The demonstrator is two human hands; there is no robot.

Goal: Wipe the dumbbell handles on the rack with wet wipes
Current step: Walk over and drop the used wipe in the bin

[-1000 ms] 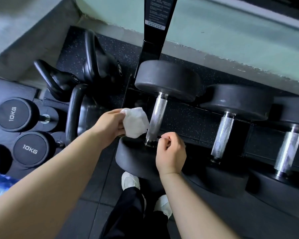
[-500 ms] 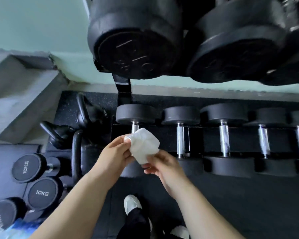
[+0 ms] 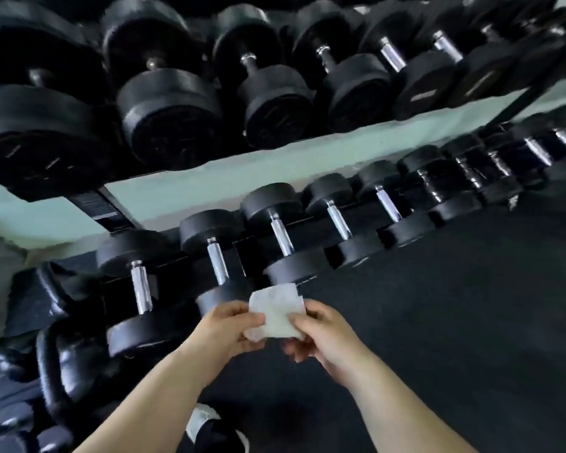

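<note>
A white wet wipe (image 3: 276, 310) is stretched flat between both hands, low in the middle of the head view. My left hand (image 3: 229, 328) pinches its left edge and my right hand (image 3: 321, 335) pinches its right edge. The wipe hangs just in front of the lower row of black dumbbells, apart from their chrome handles: the leftmost handle (image 3: 141, 289), the second handle (image 3: 218, 261) and the third handle (image 3: 281, 235). An upper row of bigger dumbbells (image 3: 174, 116) fills the top of the view.
Black kettlebells (image 3: 62, 367) stand on the floor at the left. The rack's slanted black upright (image 3: 102, 207) runs between the two rows. Dark rubber floor (image 3: 438, 322) spreads to the right. My shoe (image 3: 203, 416) shows below the hands.
The view has tilted up and to the right, so the upper row now shows. My hands pulled back from the leftmost lower handle, and the crumpled wipe is now spread flat between both hands.
</note>
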